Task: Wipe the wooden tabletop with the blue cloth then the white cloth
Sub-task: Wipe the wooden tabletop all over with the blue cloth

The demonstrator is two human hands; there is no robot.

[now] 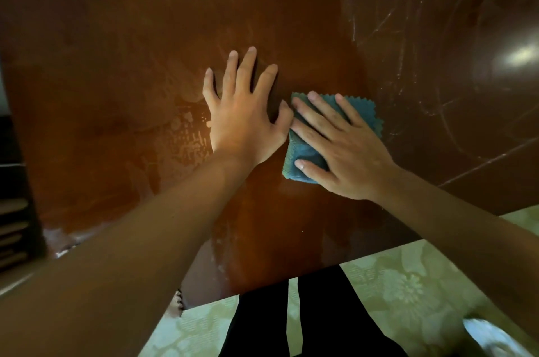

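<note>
The right hand (347,149) presses the blue cloth (306,152) flat-fingered on the wet-streaked wooden surface (116,64) beside the flat, empty left hand (245,120), so the blue pass looks underway, with no white cloth visible.

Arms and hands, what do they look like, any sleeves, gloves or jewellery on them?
Both forearms are bare up to the frame edge, with no sleeves in view. The left hand and right hand wear no gloves, rings, watch or bracelet. Fingernails are short and unpainted.
</note>
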